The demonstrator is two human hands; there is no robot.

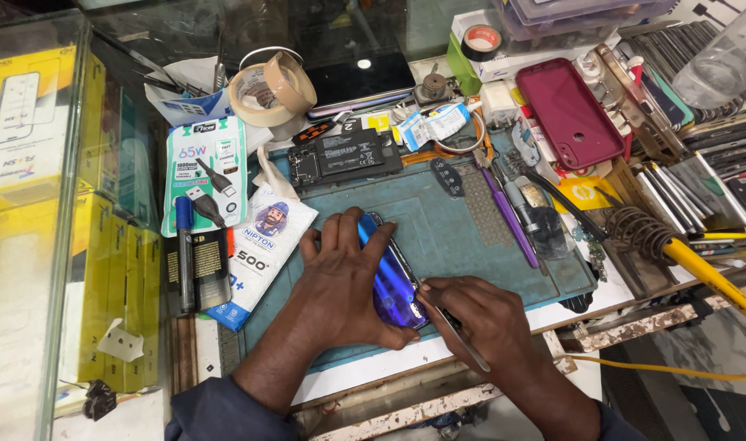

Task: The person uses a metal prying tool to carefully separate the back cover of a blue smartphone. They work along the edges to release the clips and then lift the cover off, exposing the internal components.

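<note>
Glass-backed and glossy, the blue phone (392, 278) lies face down on the teal work mat (438, 229), toward the mat's near edge. Your left hand (340, 278) is spread flat over it, fingers splayed, pressing rather than gripping. Your right hand (479, 318) is closed in a pinch around thin metal tweezers (455, 327), whose tip meets the phone's lower right edge.

Judging by its shine, the back will be slippery and easily cracked; it looks light and stiff. Hold it by the long edges and keep your palm flat so it cannot skate on the mat.

Beyond the phone, at the mat's far edge, lies a black battery (344, 155). Right of the phone, a purple pry tool (508, 212) and small loose parts sit on the mat, close to your right wrist's path. Off the mat's left edge rest a white pouch (263, 245) and a charger-cable packet (205, 171). A maroon phone case (569, 110) lies past the mat's far right corner, and a yellow-handled soldering iron (700, 269) in its coil stand juts out to the right.
</note>
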